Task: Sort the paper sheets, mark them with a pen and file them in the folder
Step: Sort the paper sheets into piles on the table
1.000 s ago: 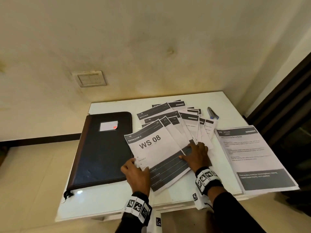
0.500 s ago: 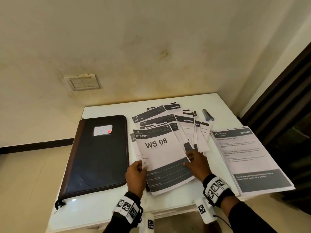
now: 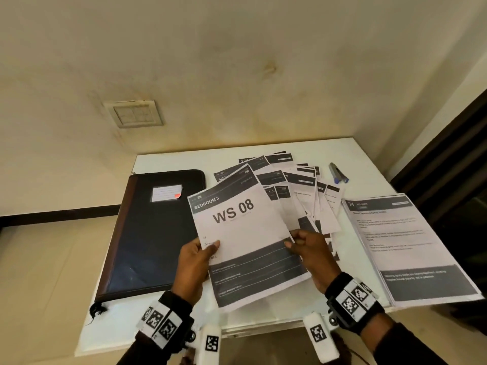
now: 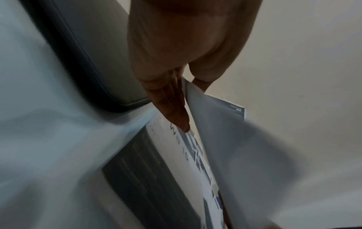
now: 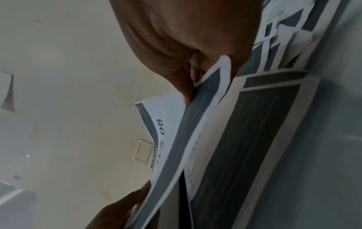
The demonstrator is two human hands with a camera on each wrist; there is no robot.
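your left hand [image 3: 194,262] thumb pinches the ws 08 sheet [image 3: 245,241] at its left edge, your right hand [image 3: 307,250] pinches its right edge, raising it off the fanned sheets [image 3: 303,196], likely for sorting. folder [image 3: 147,230] lies shut at left, pen [image 3: 338,173] far right.

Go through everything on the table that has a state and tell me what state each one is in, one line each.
White "WS 08" paper sheet: lifted off the table, tilted, held at both side edges.
Left hand: grips the sheet's left edge.
Right hand: pinches the sheet's right edge.
Black zip folder: closed, flat on the table.
Fanned paper sheets: spread, overlapping.
Separate "34" paper stack: flat, at the right.
Blue-grey pen: lying untouched.
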